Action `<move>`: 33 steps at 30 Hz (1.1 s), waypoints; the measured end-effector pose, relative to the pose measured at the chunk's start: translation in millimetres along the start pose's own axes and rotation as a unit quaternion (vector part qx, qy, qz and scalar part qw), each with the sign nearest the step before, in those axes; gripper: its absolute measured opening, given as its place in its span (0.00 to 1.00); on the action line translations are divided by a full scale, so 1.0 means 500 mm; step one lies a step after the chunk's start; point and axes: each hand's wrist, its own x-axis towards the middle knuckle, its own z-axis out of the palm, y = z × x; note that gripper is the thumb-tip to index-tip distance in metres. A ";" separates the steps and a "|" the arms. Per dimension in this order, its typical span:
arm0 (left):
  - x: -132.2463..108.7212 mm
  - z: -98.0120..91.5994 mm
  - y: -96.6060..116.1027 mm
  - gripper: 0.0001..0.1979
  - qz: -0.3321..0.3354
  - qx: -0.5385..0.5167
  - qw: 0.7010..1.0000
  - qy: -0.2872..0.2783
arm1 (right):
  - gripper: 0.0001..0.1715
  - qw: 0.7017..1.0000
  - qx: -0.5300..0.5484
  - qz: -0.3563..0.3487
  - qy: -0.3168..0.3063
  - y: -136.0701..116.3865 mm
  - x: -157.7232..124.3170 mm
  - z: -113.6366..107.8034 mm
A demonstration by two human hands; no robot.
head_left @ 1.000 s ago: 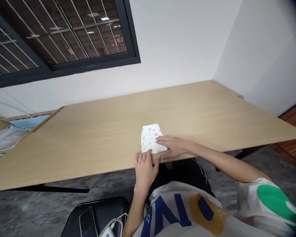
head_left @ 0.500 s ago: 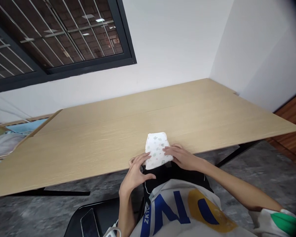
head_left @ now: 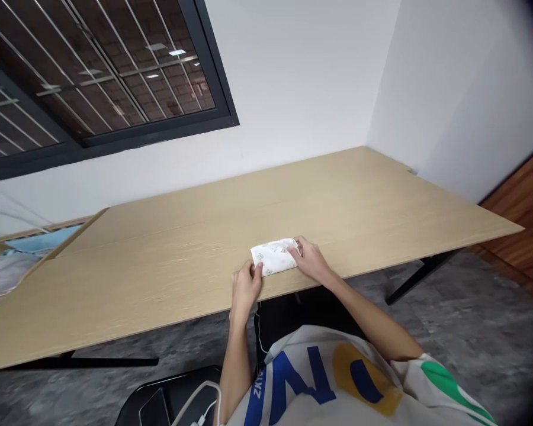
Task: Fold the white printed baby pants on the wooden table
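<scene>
A small folded white cloth (head_left: 274, 257) with a faint printed pattern lies on the light wooden table (head_left: 169, 260), close to its near edge. My left hand (head_left: 246, 286) pinches the cloth's lower left corner, fingers curled over it. My right hand (head_left: 310, 260) rests on the cloth's right end with fingers bent, pressing it down. The cloth looks narrower and flatter than a full square, folded into a short strip.
A dark-framed window (head_left: 93, 77) with bars sits on the white wall behind the table. At the far left is a wooden cot (head_left: 13, 260) with pale bedding. A black chair (head_left: 173, 402) holding a phone and white cable stands below left. Wooden panelling (head_left: 524, 219) is at right.
The cloth went from a taller rectangle to a low strip lying sideways. My left hand came up from the table edge onto its left corner; my right hand stays on its right end.
</scene>
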 end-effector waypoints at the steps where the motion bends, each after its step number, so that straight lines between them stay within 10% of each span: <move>1: 0.005 0.005 0.004 0.15 -0.009 0.020 1.000 0.007 | 0.15 1.000 -0.014 0.007 0.010 0.005 0.007 0.008; 11: 0.009 0.038 -0.001 0.23 0.049 0.073 0.989 0.120 | 0.23 0.976 -0.183 -0.105 0.060 0.002 0.006 0.025; 16: 0.025 0.044 -0.006 0.31 0.182 0.105 0.978 -0.008 | 0.31 0.939 -0.191 -0.277 -0.069 0.009 0.013 0.009; 21: 0.043 0.040 -0.007 0.34 0.149 0.105 0.980 -0.086 | 0.32 0.935 -0.200 -0.270 -0.114 0.054 0.027 0.008; 33: 0.023 0.048 0.001 0.35 0.157 0.153 0.975 -0.028 | 0.27 0.931 -0.185 -0.294 -0.109 0.056 0.028 -0.017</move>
